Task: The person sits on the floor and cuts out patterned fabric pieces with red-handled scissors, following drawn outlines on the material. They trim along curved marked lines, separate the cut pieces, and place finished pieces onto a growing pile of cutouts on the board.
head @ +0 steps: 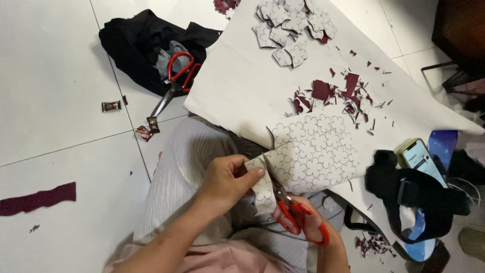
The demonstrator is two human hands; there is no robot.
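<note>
seated on a white tiled floor (55, 60), lap covered by pale ribbed cloth (182, 167). left hand (227, 182) closed in a pinch on the near left edge of a white sheet printed with flower outlines (316, 154), thumb on top, fingers curled beneath. right hand (308, 222) wrapped through the red handles of a pair of scissors (290, 207), fingers shut around the loops, blades partly parted and biting into the sheet's near edge just beside the left thumb. sheet lying near the middle, spread toward the right over the lap and onto a large cream paper (237, 86). on the far part of that paper, a heap of cut-out flower pieces (293, 28); between heap and sheet, dark red scraps (336, 93) scattered about. far left, a second pair of red-handled scissors (174, 83) resting on a black garment (136, 43). two small sweet wrappers (111, 105) nearby on the tiles. dark red strip (38, 198) at the left edge. right, a phone (422, 159) lit up, beside a black strap (419, 194).
</note>
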